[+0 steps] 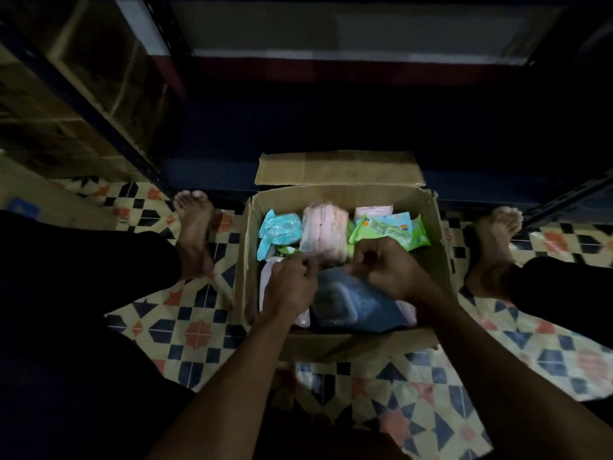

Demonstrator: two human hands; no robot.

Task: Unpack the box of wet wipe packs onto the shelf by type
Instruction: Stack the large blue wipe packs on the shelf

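Observation:
An open cardboard box (pixel 434 260) stands on the patterned floor between my bare feet. Inside lie teal packs (pixel 278 229), a green pack (pixel 388 232), a large blue pack with a lid (pixel 361 303) and pale pink packs. Both hands are inside the box. My left hand (pixel 288 287) and my right hand (pixel 388 270) each pinch the near edge of a blurred pink pack (pixel 323 229), which is tilted up above the others. The dark shelf (pixel 331 127) lies just beyond the box.
Stacked cardboard cartons (pixel 76 94) fill the rack on the left. A dark metal upright (pixel 139 141) stands beside my left foot (pixel 194 227). My right foot (pixel 491 247) rests near another rack frame (pixel 570 200). Tiled floor (pixel 185 330) surrounds the box.

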